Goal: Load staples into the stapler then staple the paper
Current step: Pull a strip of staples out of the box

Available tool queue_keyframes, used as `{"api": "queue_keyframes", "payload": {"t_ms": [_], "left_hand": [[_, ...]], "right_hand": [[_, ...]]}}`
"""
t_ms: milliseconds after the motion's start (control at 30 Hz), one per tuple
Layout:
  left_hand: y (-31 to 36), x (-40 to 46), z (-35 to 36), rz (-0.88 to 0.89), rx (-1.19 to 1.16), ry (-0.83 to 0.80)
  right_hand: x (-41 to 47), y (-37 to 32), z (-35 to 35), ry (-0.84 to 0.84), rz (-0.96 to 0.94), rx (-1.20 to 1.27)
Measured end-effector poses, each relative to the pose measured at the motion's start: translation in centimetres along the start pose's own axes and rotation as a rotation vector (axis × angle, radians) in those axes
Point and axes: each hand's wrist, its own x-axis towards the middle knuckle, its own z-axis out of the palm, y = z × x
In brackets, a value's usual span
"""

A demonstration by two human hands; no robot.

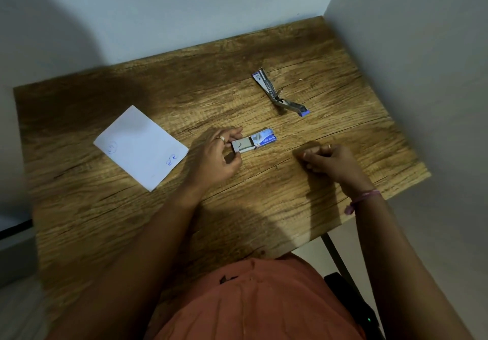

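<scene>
The stapler [280, 94] lies near the far right corner of the bench [105, 221], swung wide open into a V, its metal arms bright with small blue tips. Nearer the middle lies the staple box [253, 143], a small cardboard sleeve printed blue, with its grey inner tray pulled out to the left. The left hand [216, 157] pinches this tray between thumb and fingers; a ring is on one finger. The right hand [330, 161] rests on the bench to the right of the box, fingers curled under; whether it holds something I cannot tell. The paper [141, 147], white with blue pen marks, lies flat toward the left edge. The bench top is wood-grain brown.
</scene>
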Motion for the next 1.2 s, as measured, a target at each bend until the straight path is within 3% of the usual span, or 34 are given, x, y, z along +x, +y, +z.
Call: {"api": "queue_keyframes", "payload": {"t_ms": [233,500,1033,1200], "left_hand": [[1.1,-0.1,-0.3,0.017,-0.007,0.024],[1.3,0.0,-0.2,-0.029,0.013,-0.028],[1.0,0.3,0.0,-0.064,0.125,-0.005],[0.8,0.3,0.1,-0.066,0.133,0.001]], "right_hand": [[3.3,-1.8,-2.4,0.153,-0.13,0.086],[11.3,-5.7,-2.0,0.374,-0.234,-0.059],[15.1,-8.0,-1.8,0.357,-0.265,-0.389],[11.9,-8.8,-2.4,0.273,-0.364,-0.116]]}}
